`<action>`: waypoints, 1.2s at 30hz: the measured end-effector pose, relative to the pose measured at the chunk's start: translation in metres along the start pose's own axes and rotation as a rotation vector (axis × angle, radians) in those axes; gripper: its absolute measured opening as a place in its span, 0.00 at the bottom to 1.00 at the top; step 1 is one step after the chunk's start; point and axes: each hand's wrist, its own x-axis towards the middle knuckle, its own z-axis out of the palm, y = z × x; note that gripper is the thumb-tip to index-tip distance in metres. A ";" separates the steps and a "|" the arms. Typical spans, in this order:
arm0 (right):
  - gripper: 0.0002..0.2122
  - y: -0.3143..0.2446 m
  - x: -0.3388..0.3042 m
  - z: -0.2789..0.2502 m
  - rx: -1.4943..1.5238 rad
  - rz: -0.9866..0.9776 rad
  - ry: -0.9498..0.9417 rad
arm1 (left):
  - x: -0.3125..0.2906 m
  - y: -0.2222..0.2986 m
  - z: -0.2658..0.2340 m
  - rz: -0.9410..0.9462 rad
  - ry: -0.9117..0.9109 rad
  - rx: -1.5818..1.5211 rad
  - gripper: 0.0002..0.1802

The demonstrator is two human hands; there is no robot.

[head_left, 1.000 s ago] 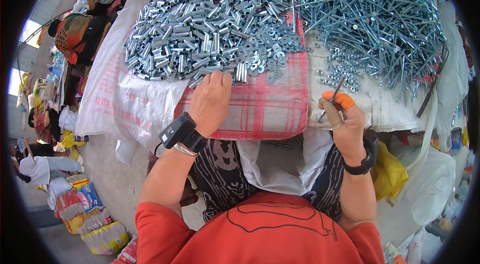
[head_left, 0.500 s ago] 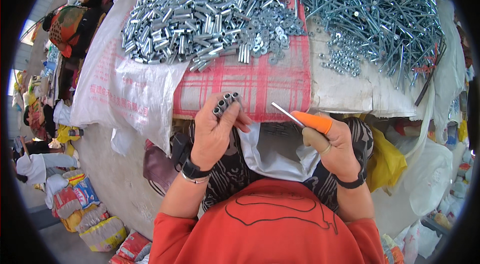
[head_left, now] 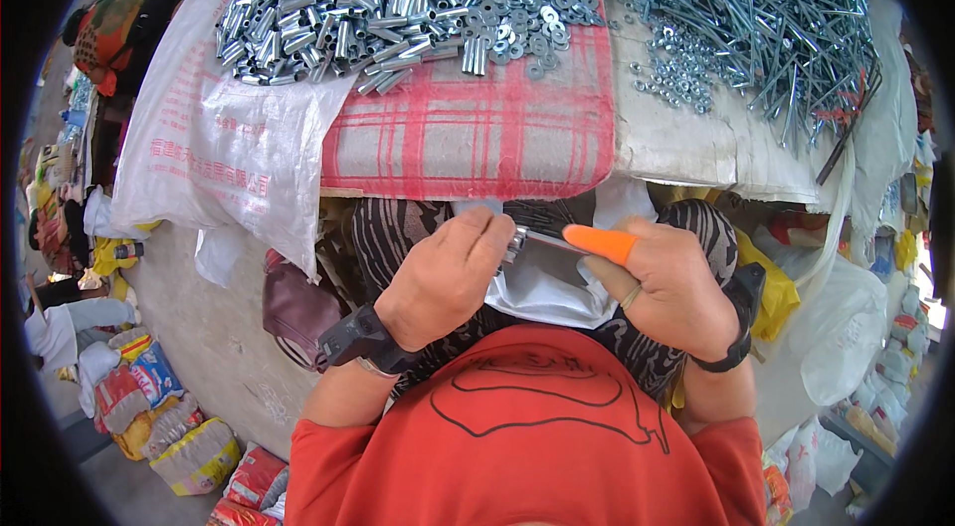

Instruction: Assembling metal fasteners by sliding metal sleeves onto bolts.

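Observation:
Over my lap, my left hand (head_left: 445,272) is closed around several short metal tubes (head_left: 514,245), whose ends poke out past the fingertips. My right hand (head_left: 671,282) pinches a thin metal rod (head_left: 550,242) between thumb and index finger. An orange finger cot (head_left: 602,243) covers that index finger, and a tan one (head_left: 610,277) sits on the thumb. The rod's far end meets the tubes; whether it is inside one cannot be made out. Below the hands, a white bag (head_left: 547,295) lies open between my knees.
On the table ahead are heaps of metal tubes (head_left: 328,18), flat washers (head_left: 527,23), small nuts (head_left: 671,68) and long bolts (head_left: 736,8). A red-checked cloth (head_left: 468,138) covers the table's middle. White sacking (head_left: 214,138) hangs left; plastic bags (head_left: 844,337) stand right.
Both hands have come down toward my lap and closer together. My left hand has turned the tubes toward the right, and the rod's tip now meets them.

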 end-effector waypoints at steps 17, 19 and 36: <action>0.14 0.026 -0.002 0.064 0.632 0.137 0.453 | 0.005 0.023 0.059 -0.932 0.036 -1.761 0.10; 0.16 0.014 0.010 0.070 0.774 0.110 0.535 | -0.001 0.033 0.078 -0.758 -0.047 -1.836 0.11; 0.08 0.109 0.089 -0.018 -0.026 0.535 0.476 | 0.007 0.004 0.033 -0.962 -0.129 -1.281 0.22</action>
